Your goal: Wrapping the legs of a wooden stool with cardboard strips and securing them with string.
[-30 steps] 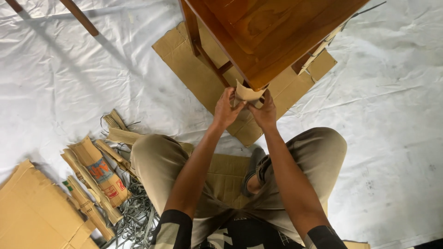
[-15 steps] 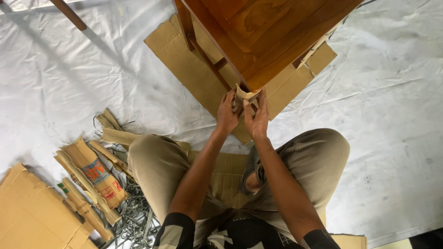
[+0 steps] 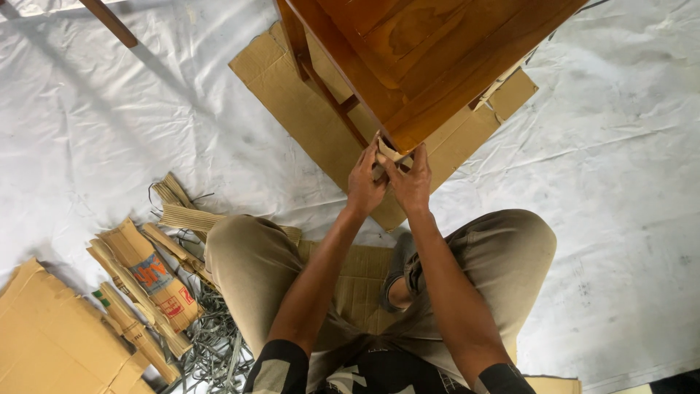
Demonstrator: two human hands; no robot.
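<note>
A small strip of cardboard [image 3: 390, 153] sits right at the near bottom corner of the wooden table [image 3: 430, 58], pressed against the wood where the top's edge comes to a point, and both hands meet on it there. The left hand [image 3: 364, 182] comes up from below and to the left of that corner, its fingers curled and raised so the tips pinch the strip's left end against the table edge. The right hand [image 3: 413, 182] lies just beside it, touching it, with fingers bent over the strip's right end and the thumb tucked toward the other hand; both hands are closed on the cardboard rather than spread. Both forearms reach forward and upward from the person's lap toward the table corner, nearly parallel, elbows bent and drawn in over the knees. The person sits cross-legged below the table, on a cardboard piece that shows between the legs. A large flat cardboard sheet [image 3: 306, 102] lies under the table on the white floor covering [image 3: 109, 131]. Well to the left of the table, beside the person's knee, lie folded cardboard bundles [image 3: 149, 273] and a tangle of grey strapping [image 3: 211, 350].
</note>
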